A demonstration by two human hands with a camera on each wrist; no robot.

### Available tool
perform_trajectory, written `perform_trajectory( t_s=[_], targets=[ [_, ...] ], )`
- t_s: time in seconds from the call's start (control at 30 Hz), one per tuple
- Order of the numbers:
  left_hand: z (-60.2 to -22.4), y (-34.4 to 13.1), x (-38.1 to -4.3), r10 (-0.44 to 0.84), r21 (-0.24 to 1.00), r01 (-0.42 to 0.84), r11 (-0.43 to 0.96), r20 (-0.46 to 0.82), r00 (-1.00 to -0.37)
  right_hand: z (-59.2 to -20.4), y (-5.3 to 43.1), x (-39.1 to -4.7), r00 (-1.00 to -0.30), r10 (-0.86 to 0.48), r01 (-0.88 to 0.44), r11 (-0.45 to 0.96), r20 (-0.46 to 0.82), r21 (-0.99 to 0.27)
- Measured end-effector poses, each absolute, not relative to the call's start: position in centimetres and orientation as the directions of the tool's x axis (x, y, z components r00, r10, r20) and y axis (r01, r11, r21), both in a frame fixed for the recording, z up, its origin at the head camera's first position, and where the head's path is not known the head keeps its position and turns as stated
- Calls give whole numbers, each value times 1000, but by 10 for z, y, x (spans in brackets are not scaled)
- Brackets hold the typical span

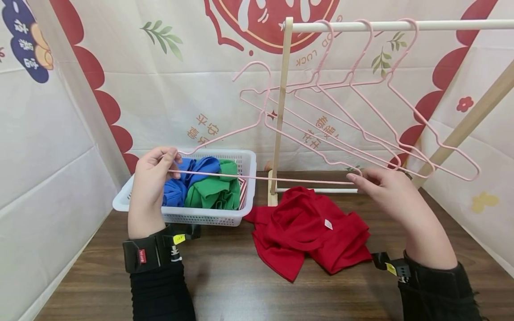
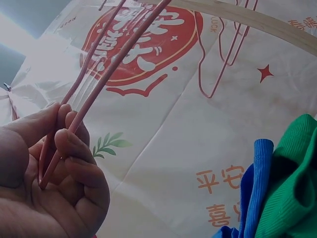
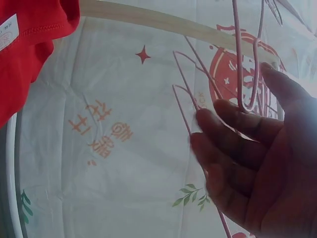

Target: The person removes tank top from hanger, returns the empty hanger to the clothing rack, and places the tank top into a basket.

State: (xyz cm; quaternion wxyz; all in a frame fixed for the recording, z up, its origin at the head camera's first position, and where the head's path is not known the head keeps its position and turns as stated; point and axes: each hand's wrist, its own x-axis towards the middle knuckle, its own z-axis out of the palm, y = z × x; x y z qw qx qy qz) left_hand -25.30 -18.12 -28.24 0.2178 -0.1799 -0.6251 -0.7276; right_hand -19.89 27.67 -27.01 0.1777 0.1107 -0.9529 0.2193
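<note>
A pink clothes hanger [image 1: 218,174] is held up between both hands, its hook pointing upward. My left hand [image 1: 150,185] grips its left corner; in the left wrist view, curled fingers [image 2: 81,171] wrap the two wires meeting there. At the other corner is my right hand [image 1: 391,194], thumb and curled fingers about the wire. The right wrist view shows that corner [image 3: 246,106] between thumb and index finger. Below the hanger, a crumpled red garment [image 1: 309,223] with a white label lies on the table.
Several pink hangers [image 1: 363,49] hang from the white rail [image 1: 441,25] of a wooden-post rack [image 1: 279,111] at right. A white basket [image 1: 209,217] at left holds blue [image 1: 172,194] and green cloth [image 1: 213,189]. A printed sheet [image 1: 168,102] stands behind.
</note>
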Motion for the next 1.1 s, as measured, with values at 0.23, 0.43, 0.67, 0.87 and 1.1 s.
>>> perform_trajectory(
  t_s=[0.23, 0.43, 0.67, 0.87, 1.1],
  targets=[
    [-282, -174, -254, -35, 825, 551, -124, 551, -833, -270, 272, -197, -907, -164, -335, 839, 387, -429],
    [-279, -163, -254, -18, 818, 569, -82, 569, -822, -271, 268, -197, -895, -177, -357, 835, 409, -419],
    [-277, -158, -252, -6, 811, 581, -71, 582, -813, -268, 269, -194, -896, -166, -345, 844, 412, -411],
    [-273, -155, -246, -31, 800, 592, -100, 592, -805, -265, 269, -190, -901, -151, -331, 845, 408, -419],
    [-270, -151, -242, -67, 813, 570, -120, 566, -822, -267, 268, -188, -886, -131, -336, 842, 444, -421]
  ],
)
